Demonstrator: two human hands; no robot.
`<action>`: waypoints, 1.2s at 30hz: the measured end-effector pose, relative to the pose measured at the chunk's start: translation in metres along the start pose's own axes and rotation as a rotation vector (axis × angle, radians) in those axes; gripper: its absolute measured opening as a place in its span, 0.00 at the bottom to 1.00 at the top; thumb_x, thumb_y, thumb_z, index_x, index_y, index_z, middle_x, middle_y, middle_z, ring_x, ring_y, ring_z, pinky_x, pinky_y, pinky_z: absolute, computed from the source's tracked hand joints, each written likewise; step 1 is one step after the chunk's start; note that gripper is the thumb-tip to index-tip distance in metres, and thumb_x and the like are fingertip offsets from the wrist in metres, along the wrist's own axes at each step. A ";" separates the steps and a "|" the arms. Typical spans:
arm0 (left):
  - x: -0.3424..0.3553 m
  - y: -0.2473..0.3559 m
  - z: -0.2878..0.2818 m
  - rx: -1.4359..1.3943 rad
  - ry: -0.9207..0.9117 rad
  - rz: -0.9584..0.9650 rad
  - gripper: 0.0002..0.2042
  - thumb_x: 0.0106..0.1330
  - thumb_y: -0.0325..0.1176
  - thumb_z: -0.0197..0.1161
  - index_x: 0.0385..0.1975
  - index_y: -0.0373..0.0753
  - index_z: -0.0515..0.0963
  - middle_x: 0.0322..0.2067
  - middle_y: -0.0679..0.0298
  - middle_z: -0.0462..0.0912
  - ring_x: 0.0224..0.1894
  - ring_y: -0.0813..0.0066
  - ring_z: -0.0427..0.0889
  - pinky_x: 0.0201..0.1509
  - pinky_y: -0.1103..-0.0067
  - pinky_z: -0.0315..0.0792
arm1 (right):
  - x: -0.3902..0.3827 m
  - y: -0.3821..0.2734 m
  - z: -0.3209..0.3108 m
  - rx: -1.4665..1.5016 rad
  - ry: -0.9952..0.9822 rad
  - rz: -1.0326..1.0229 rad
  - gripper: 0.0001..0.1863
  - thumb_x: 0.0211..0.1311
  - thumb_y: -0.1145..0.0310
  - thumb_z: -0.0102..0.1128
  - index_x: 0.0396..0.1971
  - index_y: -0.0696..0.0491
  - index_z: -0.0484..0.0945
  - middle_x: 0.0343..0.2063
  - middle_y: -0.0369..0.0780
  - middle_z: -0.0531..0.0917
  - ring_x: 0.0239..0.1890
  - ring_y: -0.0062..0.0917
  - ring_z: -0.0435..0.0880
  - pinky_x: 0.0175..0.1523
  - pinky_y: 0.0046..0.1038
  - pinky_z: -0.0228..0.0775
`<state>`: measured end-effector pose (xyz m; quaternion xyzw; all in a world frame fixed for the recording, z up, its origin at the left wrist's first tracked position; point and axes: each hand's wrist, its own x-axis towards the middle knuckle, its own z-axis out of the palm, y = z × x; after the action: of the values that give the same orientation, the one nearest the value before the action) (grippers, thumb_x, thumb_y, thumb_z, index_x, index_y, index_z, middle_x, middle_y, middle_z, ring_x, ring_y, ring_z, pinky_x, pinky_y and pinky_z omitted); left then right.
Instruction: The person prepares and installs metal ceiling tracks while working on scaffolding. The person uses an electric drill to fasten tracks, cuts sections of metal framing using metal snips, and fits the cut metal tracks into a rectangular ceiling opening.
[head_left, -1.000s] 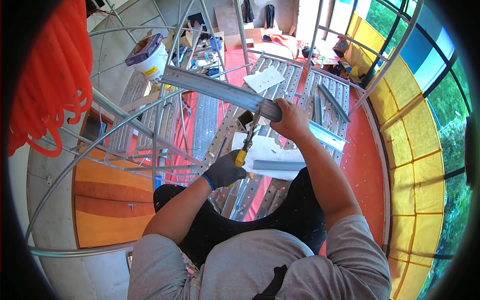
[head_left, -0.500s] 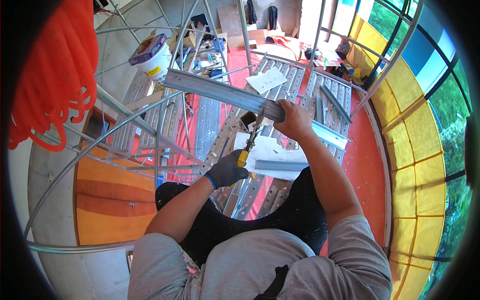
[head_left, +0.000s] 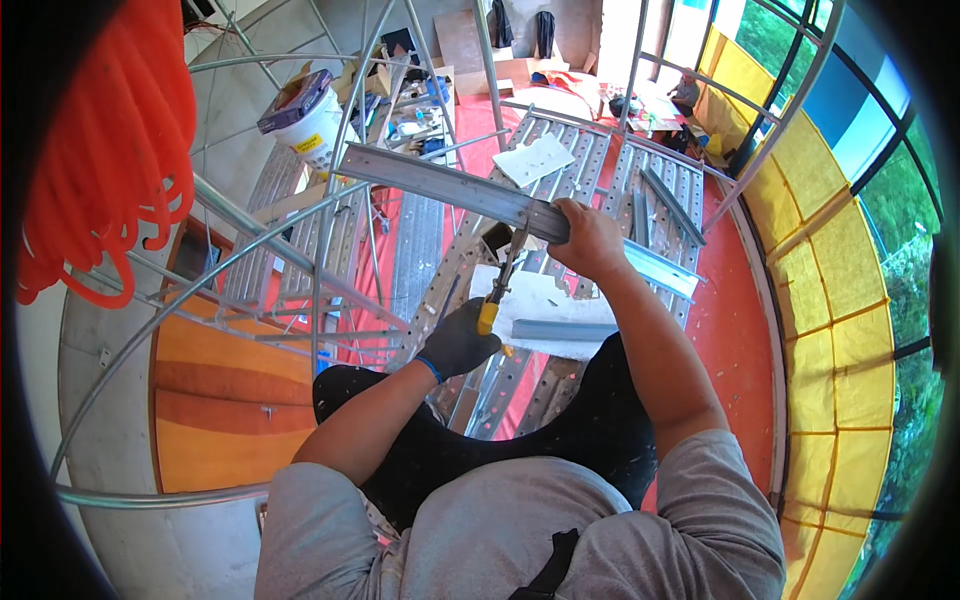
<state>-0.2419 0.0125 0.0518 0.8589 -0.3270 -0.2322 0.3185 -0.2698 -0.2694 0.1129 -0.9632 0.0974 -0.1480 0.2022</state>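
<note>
Metal channel (head_left: pixel 440 188) held up mid-frame, upper centre. Long axis slants from upper left down to the right; its right end, darker, sits in the right hand (head_left: pixel 590 240). Right hand bare, closed on that end, thumb side uppermost; fingers beneath hidden. Far end juts free toward upper left, no hand on it.

Left hand (head_left: pixel 461 340), grey-gloved, below and left of the gripped end, curled round yellow-handled snips (head_left: pixel 487 318). Cannot tell how wide the handles stand. Snips point up and slightly right, steeply across the channel's axis. Tips appear to meet its lower edge just left of the right hand; whether metal lies between the blades, cannot tell. Right hand is the nearer, in contact; left reaches the channel only by the tool.

Beneath, centre: white board (head_left: pixel 545 293) bearing a shorter channel (head_left: pixel 565 330), lying nearly level across the frame. Perforated planks (head_left: pixel 590 165) behind, upper centre.
</note>
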 end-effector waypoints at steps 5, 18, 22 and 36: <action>-0.005 0.003 -0.005 -0.014 0.056 0.118 0.32 0.56 0.40 0.71 0.59 0.33 0.70 0.50 0.43 0.81 0.52 0.44 0.82 0.56 0.62 0.76 | 0.003 0.009 0.003 -0.016 0.019 -0.046 0.33 0.43 0.62 0.71 0.55 0.50 0.77 0.44 0.44 0.86 0.45 0.44 0.86 0.51 0.43 0.78; -0.007 0.021 -0.026 -0.292 -0.205 -0.055 0.34 0.54 0.38 0.73 0.63 0.37 0.71 0.45 0.52 0.82 0.46 0.57 0.82 0.53 0.66 0.75 | 0.004 0.014 0.013 0.083 0.082 -0.090 0.34 0.43 0.63 0.72 0.56 0.51 0.77 0.43 0.47 0.86 0.46 0.46 0.85 0.54 0.43 0.77; -0.007 0.008 -0.015 -0.097 -0.082 -0.024 0.35 0.53 0.40 0.73 0.62 0.35 0.71 0.45 0.49 0.83 0.47 0.54 0.83 0.53 0.67 0.75 | 0.003 0.012 0.010 0.100 -0.018 -0.047 0.34 0.44 0.62 0.72 0.56 0.51 0.77 0.45 0.48 0.86 0.48 0.46 0.85 0.55 0.43 0.77; -0.005 0.012 -0.015 -0.221 -0.071 0.014 0.35 0.53 0.40 0.72 0.62 0.33 0.70 0.41 0.46 0.83 0.44 0.50 0.84 0.51 0.65 0.76 | 0.004 0.018 0.015 0.030 0.066 -0.057 0.34 0.43 0.60 0.73 0.56 0.49 0.76 0.46 0.47 0.86 0.49 0.46 0.85 0.55 0.44 0.76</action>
<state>-0.2412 0.0153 0.0711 0.8073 -0.3167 -0.2950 0.4012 -0.2630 -0.2810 0.0935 -0.9570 0.0742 -0.1867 0.2092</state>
